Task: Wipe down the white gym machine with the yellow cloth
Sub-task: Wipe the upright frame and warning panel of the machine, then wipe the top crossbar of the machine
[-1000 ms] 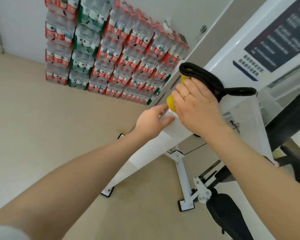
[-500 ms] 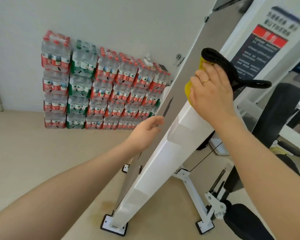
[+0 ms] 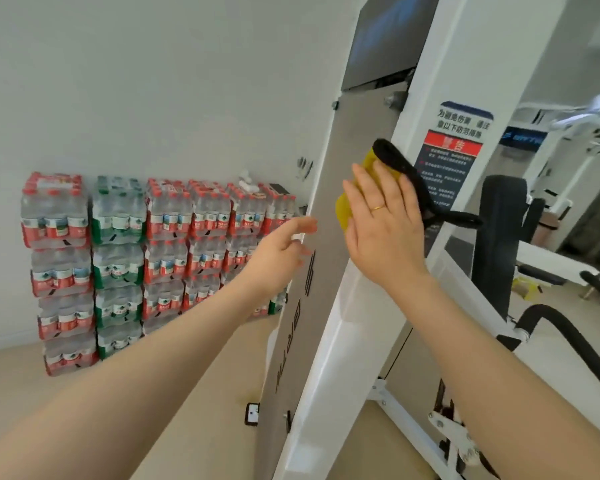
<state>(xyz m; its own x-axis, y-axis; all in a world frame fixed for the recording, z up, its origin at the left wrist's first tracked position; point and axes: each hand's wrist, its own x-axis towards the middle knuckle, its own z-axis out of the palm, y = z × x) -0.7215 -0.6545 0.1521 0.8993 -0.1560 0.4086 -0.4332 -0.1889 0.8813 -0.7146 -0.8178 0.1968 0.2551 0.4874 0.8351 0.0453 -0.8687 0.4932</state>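
Note:
The white gym machine's upright column rises from the floor at centre, with a grey side panel on its left face. My right hand lies flat with straight fingers on the yellow cloth, pressing it against the column at about chest height. Most of the cloth is hidden under the palm. A black strap handle hangs just behind my fingers. My left hand hovers with relaxed fingers beside the grey panel's edge and holds nothing.
Several stacked packs of bottled water stand against the white wall at left. A warning label sits on the frame at right. A black padded seat back and more white equipment fill the right side. Beige floor lies below.
My right hand has slid the yellow cloth up the column. My left hand has come off the column and now hovers by the panel edge. The view has tilted upward.

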